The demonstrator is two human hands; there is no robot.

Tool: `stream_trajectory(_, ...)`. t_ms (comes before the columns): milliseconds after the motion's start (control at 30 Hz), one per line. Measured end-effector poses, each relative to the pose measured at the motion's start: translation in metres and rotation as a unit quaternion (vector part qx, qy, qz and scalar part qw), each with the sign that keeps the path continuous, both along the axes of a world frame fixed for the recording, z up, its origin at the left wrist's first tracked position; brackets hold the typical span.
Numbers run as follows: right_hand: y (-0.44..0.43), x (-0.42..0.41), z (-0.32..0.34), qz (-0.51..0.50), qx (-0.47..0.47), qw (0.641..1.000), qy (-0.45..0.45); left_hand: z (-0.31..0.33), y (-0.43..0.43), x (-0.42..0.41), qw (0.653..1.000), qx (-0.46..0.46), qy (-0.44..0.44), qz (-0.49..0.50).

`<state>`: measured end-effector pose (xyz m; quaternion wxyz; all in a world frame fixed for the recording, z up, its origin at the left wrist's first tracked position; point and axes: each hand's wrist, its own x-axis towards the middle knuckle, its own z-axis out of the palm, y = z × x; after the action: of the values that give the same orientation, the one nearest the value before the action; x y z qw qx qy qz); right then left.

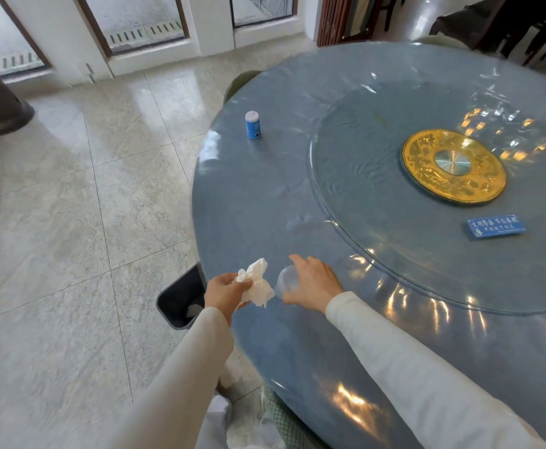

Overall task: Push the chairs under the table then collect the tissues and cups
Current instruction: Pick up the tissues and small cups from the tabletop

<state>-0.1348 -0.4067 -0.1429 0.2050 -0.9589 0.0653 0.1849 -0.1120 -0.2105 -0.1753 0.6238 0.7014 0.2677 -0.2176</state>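
Observation:
My left hand [224, 291] is shut on a crumpled white tissue [258, 285] at the near left edge of the round blue table [265, 196]. Just to its right, my right hand [313, 283] grips a clear plastic cup [286, 280], tilted on its side with its mouth towards the tissue. Both hands hover over the table's rim. A chair back [240, 81] shows at the table's far left edge, tucked in. Another chair seat with a green checked cushion [284, 419] sits under the near edge.
A dark bin [180, 299] stands on the tiled floor just left of the table, below my left hand. On the table stand a small blue-and-white container [252, 124], a glass turntable [346, 196] with a gold centre, and a blue card [495, 226].

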Motion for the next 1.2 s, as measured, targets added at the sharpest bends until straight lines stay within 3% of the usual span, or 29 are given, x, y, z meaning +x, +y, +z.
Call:
stream_trajectory(333,0.148,0.088,-0.005,0.005,0.109,0.994,0.021,-0.012,0.145,0.034,0.996,0.017,0.01,0.086)
stream_trajectory(600,0.276,0.163,-0.079,-0.058,0.146,0.982,0.103,-0.072,0.274,0.087,0.987,0.044,0.076,0.138)
stream_trajectory(800,0.325,0.205,-0.202,-0.114,0.122,0.975,0.148,-0.182,0.319,0.143,0.979,0.039,0.111,0.167)
stream_trajectory(1200,0.341,0.251,-0.53,-0.112,0.009,0.969,0.218,-0.507,0.281,0.185,0.976,0.103,0.183,0.064)
